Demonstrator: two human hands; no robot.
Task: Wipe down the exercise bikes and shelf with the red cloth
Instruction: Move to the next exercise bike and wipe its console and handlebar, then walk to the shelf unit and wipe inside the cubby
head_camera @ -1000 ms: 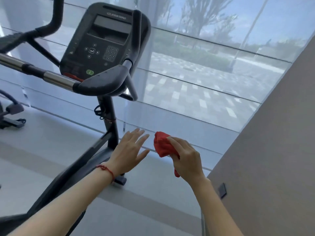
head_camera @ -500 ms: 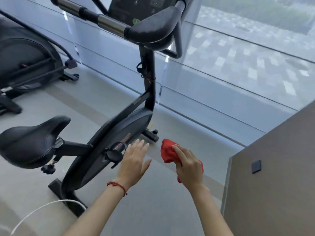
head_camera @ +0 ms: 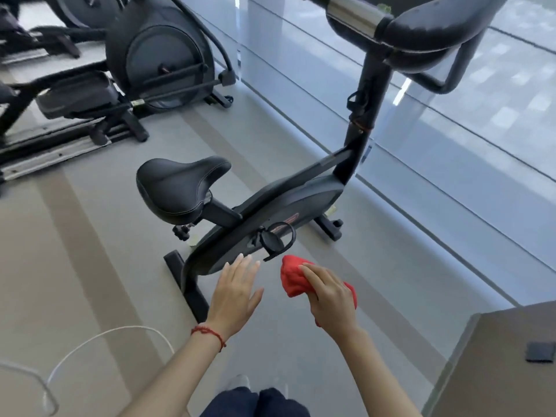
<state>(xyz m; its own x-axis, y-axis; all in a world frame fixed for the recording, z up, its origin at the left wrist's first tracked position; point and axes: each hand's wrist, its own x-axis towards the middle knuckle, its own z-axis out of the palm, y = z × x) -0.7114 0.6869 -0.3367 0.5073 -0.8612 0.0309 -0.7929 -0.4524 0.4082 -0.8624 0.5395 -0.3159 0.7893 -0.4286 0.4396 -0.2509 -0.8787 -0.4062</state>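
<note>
My right hand [head_camera: 331, 299] is closed around the red cloth [head_camera: 296, 278], bunched into a wad, with most of the bundle poking out ahead of my fingertips [head_camera: 304, 268] and a small tail showing past the outer edge of my palm. My left hand [head_camera: 237, 291] is empty, flat and spread, fingers pointing forward, just beside the cloth but apart from it.

The exercise bike [head_camera: 270, 212] stands straight ahead of both hands and lower than them. Its long axis runs on a diagonal, from the rear foot near my left hand, up past the saddle [head_camera: 180, 188] and along the dark flywheel housing to the front post by the window. The pedal [head_camera: 275, 239] sits just ahead of the cloth, between my two hands and slightly beyond them. Neither hand seems to touch the bike; from this angle I cannot be sure how much air lies between them.

By my reckoning the right hand, the one with the cloth, is nearer the pedal and the housing, while the left is nearer the rear foot and the saddle post. So the coming stroke looks like a short reach forward and down with the right, then along that diagonal.

A second machine [head_camera: 156, 61] stands well apart, up and to my left. There is a reddish marking on the housing above the pedal, but it is too blurred to read; I can make out no other brand or writing.
</note>
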